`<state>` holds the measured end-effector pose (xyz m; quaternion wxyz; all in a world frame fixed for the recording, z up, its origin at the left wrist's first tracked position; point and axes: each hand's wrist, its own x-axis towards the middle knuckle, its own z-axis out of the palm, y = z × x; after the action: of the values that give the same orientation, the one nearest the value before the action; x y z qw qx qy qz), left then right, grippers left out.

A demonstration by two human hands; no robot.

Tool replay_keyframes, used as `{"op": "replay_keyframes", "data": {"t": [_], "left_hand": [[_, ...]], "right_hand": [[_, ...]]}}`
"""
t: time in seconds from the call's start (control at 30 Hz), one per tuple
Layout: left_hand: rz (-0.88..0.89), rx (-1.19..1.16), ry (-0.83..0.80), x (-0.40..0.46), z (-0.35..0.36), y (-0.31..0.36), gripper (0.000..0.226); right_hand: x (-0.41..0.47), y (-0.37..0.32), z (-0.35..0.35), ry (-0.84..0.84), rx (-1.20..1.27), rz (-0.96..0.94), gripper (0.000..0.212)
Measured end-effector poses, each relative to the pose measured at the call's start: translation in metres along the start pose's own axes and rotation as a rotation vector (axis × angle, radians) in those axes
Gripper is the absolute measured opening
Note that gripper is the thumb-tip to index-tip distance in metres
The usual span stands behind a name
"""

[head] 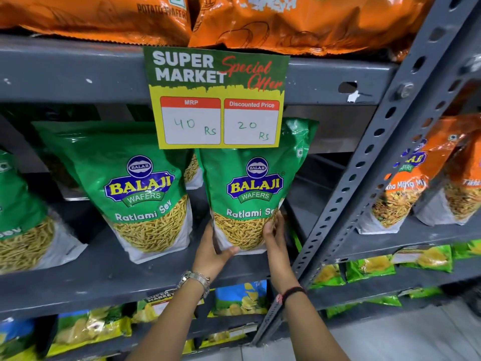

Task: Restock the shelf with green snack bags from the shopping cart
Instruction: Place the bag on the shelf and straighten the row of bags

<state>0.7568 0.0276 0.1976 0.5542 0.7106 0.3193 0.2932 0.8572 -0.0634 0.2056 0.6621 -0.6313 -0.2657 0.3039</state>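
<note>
A green Balaji Ratlami Sev bag (250,188) stands upright at the right end of the grey shelf (104,277). My left hand (212,252) grips its lower left corner and my right hand (274,237) holds its lower right edge. To its left stands a second green bag (135,188), with a third green bag (18,220) cut off at the frame's left edge. Another green bag shows partly behind, between the two front ones. The shopping cart is out of view.
A price sign (218,97) hangs from the shelf above, covering the held bag's top. Orange bags (286,19) fill the top shelf. A perforated grey upright (377,157) borders the bay on the right, with orange packs (406,186) beyond. Chip bags (242,298) lie below.
</note>
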Motion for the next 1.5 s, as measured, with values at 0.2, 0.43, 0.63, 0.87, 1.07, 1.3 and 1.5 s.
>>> {"op": "replay_keyframes", "data": {"t": [0.2, 0.43, 0.63, 0.87, 1.07, 1.3, 1.5], "left_hand": [[0.005, -0.043, 0.088, -0.006, 0.004, -0.002, 0.082], [-0.004, -0.013, 0.093, -0.012, 0.007, -0.001, 0.092], [0.013, 0.087, 0.430, -0.044, -0.018, -0.013, 0.045], [-0.094, 0.156, 0.778, -0.066, -0.115, -0.016, 0.068], [0.021, 0.115, 0.211, -0.029, -0.165, -0.019, 0.105], [-0.005, -0.087, 0.169, -0.028, -0.169, -0.013, 0.088], [0.014, -0.072, 0.118, -0.039, -0.176, -0.021, 0.080]], "right_hand": [[-0.004, 0.010, -0.005, -0.063, -0.079, -0.020, 0.115], [-0.006, 0.009, -0.006, -0.075, -0.066, -0.019, 0.088], [-0.050, 0.019, 0.031, 0.431, -0.164, -0.162, 0.053], [-0.062, 0.016, 0.112, -0.094, -0.323, -0.236, 0.038], [-0.010, 0.004, 0.138, -0.265, -0.441, -0.142, 0.098], [-0.007, 0.011, 0.151, -0.102, -0.345, -0.122, 0.086], [-0.022, 0.017, 0.151, -0.046, -0.419, -0.139, 0.089]]}}
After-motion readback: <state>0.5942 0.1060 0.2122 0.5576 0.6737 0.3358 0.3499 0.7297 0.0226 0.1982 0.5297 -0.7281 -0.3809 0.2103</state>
